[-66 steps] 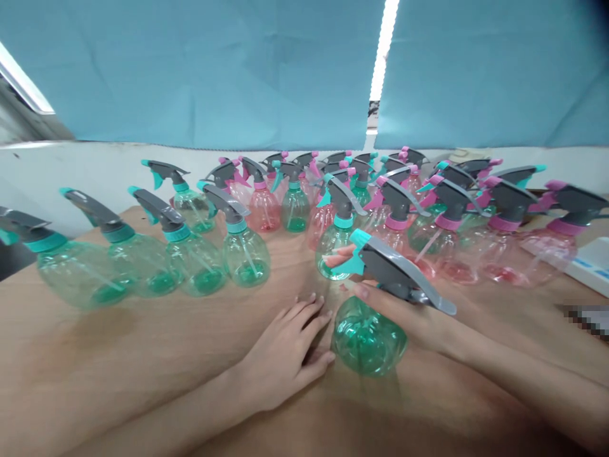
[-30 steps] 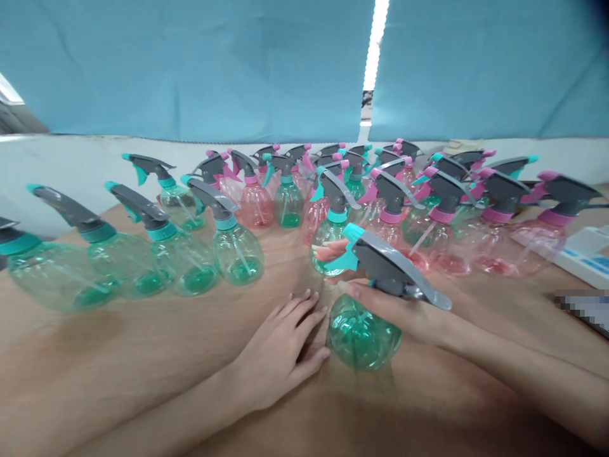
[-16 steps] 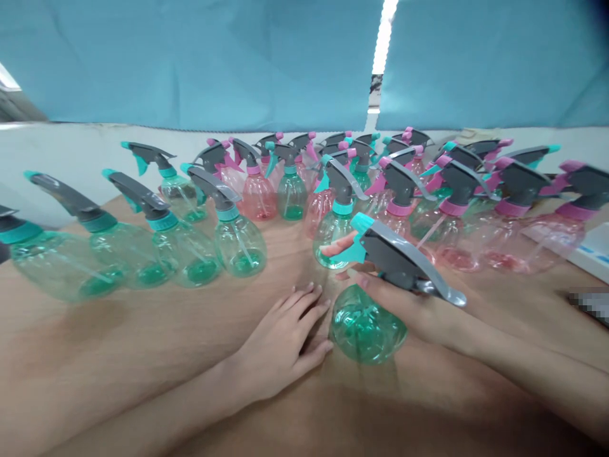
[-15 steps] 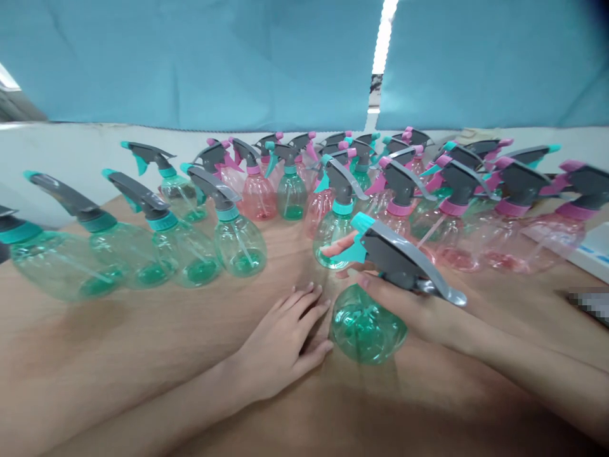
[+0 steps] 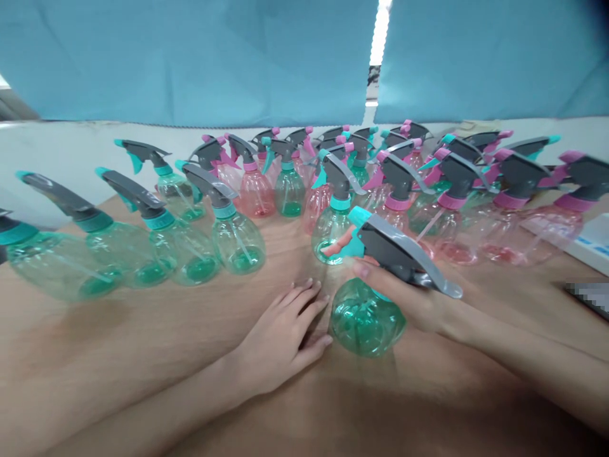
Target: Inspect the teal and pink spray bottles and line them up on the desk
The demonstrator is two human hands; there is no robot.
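Note:
A green spray bottle [image 5: 367, 324] with a grey head and teal nozzle is in my right hand [image 5: 404, 292]. The thumb and fingers wrap its neck below the head, and the index finger lies at the teal trigger. The bottle tilts slightly, its base at or just above the wooden table [image 5: 228, 393]. Flat on the tabletop, just left of that bottle, rests my left hand [image 5: 280, 336], fingers stretched out and holding nothing. Behind the held bottle stands another green spray bottle [image 5: 328, 231], partly covered by the right hand's fingers.
Several green spray bottles [image 5: 197, 254] line the left side. Pink spray bottles [image 5: 457, 231] stand on the right, with mixed ones crowded behind. A white box [image 5: 592, 244] and a dark flat object [image 5: 590, 298] lie at the right edge. A blue sheet [image 5: 214, 63] hangs behind.
The right index finger and teal trigger have shifted slightly, while the grip on the bottle stays. My left hand stays put. The whole view has moved a little.

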